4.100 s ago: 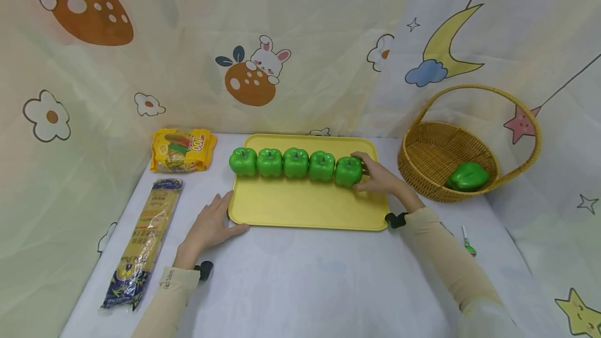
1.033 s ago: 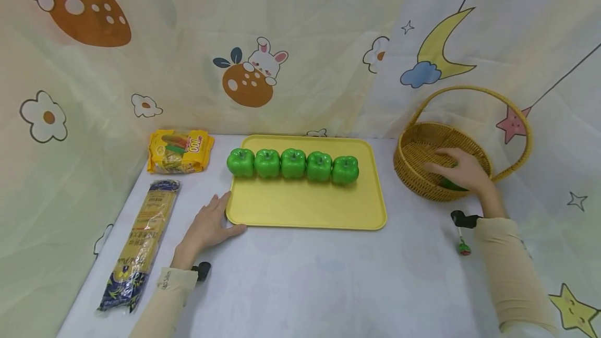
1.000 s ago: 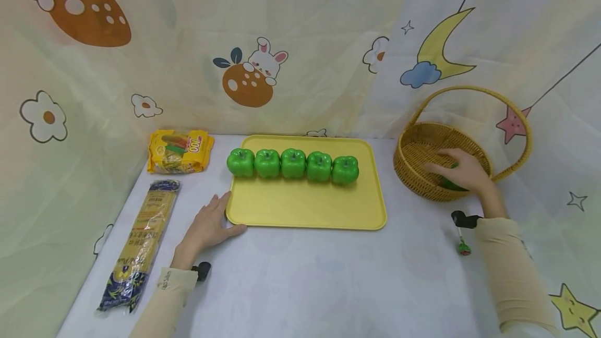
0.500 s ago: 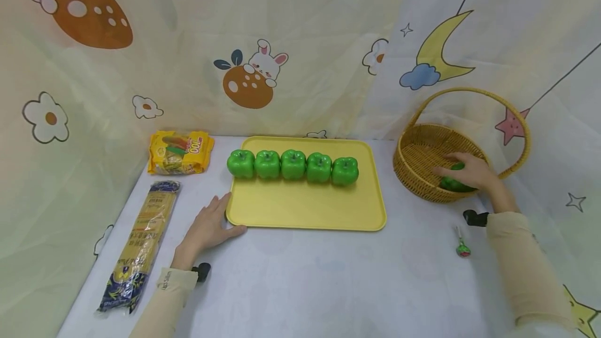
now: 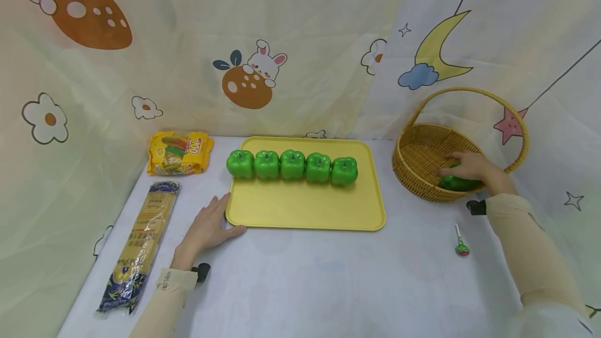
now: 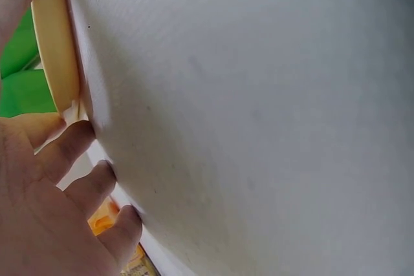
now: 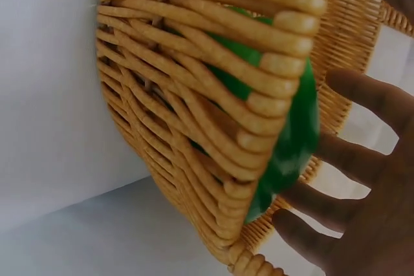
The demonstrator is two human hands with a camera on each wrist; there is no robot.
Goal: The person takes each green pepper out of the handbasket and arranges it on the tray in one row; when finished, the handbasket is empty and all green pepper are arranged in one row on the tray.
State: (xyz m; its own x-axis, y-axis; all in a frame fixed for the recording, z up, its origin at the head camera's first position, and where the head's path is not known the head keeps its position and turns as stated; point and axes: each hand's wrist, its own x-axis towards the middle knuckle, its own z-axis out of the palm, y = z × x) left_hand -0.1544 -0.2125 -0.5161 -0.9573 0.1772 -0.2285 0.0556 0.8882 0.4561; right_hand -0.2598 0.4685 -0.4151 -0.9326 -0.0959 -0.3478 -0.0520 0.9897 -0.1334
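Note:
Several green bell peppers, among them one bell pepper (image 5: 344, 171) at the right end, stand in a row across the yellow tray (image 5: 305, 207). My left hand (image 5: 206, 229) rests at the tray's left front corner, fingers spread, as the left wrist view also shows. My right hand (image 5: 471, 166) reaches into the wicker basket (image 5: 418, 184) over another green bell pepper (image 5: 456, 183). In the right wrist view, spread fingers (image 7: 362, 159) lie along that pepper's side (image 7: 301, 127), with the thumb apart from it. The basket's woven wall hides part of the pepper.
A yellow snack packet (image 5: 180, 153) and a long noodle packet (image 5: 139, 244) lie on the left of the white table (image 5: 319, 280). A lollipop (image 5: 462, 246) lies in front of the basket. The basket's arched handle (image 5: 518, 113) rises behind my right hand.
Earlier my right hand was on the rightmost pepper on the tray. It has moved into the basket, then shifted slightly right over the pepper there. My left hand has stayed put.

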